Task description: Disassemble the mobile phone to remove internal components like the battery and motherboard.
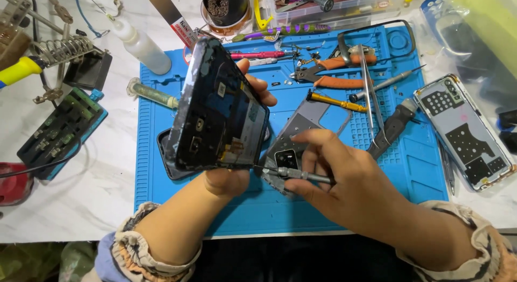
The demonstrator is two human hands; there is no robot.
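Observation:
My left hand [229,177] holds an opened dark phone body [218,109] tilted up above the blue work mat [409,169], thumb below and fingers behind its right edge. My right hand [344,179] grips a small metal screwdriver [299,174] whose tip touches the phone's lower right edge. A grey phone back cover [307,126] with a camera cutout lies on the mat just behind the right hand. A dark flat part [164,152] lies under the held phone.
On the mat lie orange-handled pliers [336,72], tweezers [371,99], a yellow-handled screwdriver [334,101] and a black-handled tool [393,126]. A second opened phone [466,131] lies at right. A white squeeze bottle [141,45], syringe [153,93] and soldering stand [64,47] are at left.

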